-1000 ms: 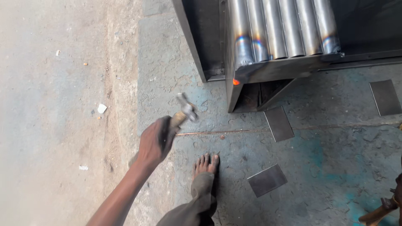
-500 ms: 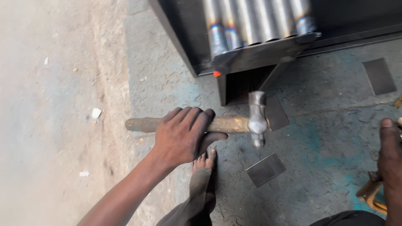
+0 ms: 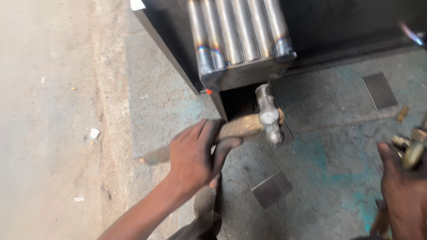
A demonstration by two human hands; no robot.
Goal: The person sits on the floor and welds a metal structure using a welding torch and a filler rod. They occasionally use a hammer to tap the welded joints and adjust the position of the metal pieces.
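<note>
While my left hand [image 3: 193, 155] grips the ball-peen hammer [image 3: 249, 122] mid-handle, a lower hold would strike the steel frame [image 3: 242, 75] harder.

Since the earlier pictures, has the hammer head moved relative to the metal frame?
Yes. The hammer head has swung from the floor up toward the metal frame, now by its dark opening.

Left hand [image 3: 193, 153] grips hammer [image 3: 249, 122] beside steel frame [image 3: 240, 78].
</note>
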